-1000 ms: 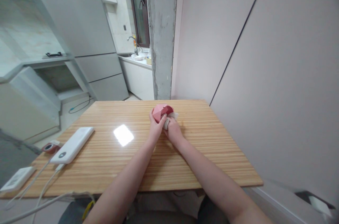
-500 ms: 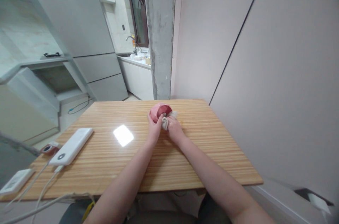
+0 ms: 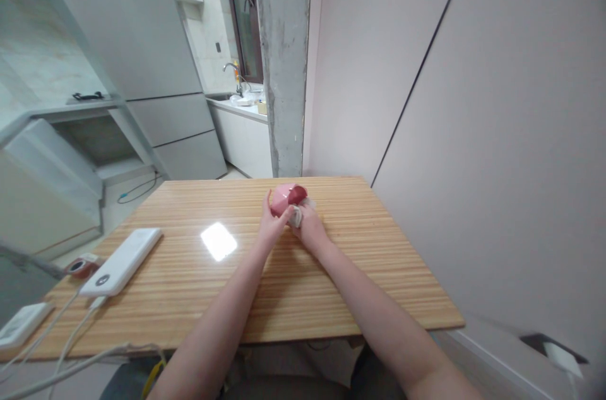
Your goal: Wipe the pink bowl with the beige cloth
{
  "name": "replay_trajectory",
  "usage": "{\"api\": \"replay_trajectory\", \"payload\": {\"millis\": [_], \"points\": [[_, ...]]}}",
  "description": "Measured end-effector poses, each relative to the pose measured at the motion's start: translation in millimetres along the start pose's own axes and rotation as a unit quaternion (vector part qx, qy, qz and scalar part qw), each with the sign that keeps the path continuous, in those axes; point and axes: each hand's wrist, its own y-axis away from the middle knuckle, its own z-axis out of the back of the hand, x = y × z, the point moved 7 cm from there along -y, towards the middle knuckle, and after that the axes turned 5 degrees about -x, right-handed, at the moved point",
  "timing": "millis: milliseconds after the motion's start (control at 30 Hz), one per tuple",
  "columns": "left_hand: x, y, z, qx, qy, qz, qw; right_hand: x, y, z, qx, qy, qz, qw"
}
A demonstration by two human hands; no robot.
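Left hand (image 3: 271, 228) grips glossy pink cup (image 3: 285, 198); right hand (image 3: 310, 229) presses crumpled cloth (image 3: 297, 216).

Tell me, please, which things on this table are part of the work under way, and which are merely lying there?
In use: pink cup, held by the left hand; pale cloth, bunched in the right hand.

Lying about: white power bank, its cables, small red device, flat white device.
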Motion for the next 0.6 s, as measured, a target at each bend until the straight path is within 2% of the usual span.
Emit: {"api": "replay_trajectory", "payload": {"millis": [100, 167, 233, 300, 367, 433, 600], "points": [[-1.3, 6.1, -3.6, -0.017, -0.004, -0.012, 1.000, 1.2, 2.6, -1.4, -0.051, -0.086, -0.018, 0.995], [-8.5, 3.6, 6.4, -0.047, -0.022, -0.032, 0.998, 6.0, 1.7, -4.1, -0.032, -0.091, 0.006, 0.995], [-15.6, -2.2, 19.9, -0.073, -0.041, -0.039, 0.996, 11.5, -0.6, -4.7, 0.006, -0.049, 0.049, 0.998], [-20.0, -7.8, 26.5, -0.060, -0.068, -0.040, 0.995, 15.0, -3.1, -1.7, 0.029, 0.013, 0.088, 0.996], [-20.4, -10.0, 24.9, -0.033, -0.092, -0.042, 0.994, 15.8, -4.6, 1.4, 0.042, 0.064, 0.100, 0.992], [-15.2, -8.6, 20.0, -0.028, -0.086, -0.034, 0.995, 15.8, -3.7, 0.9, 0.058, 0.097, 0.088, 0.990], [3.3, -11.7, 17.2, -0.062, -0.044, -0.015, 0.997, 18.8, 2.3, -3.7, 0.068, 0.125, 0.038, 0.989]]}}
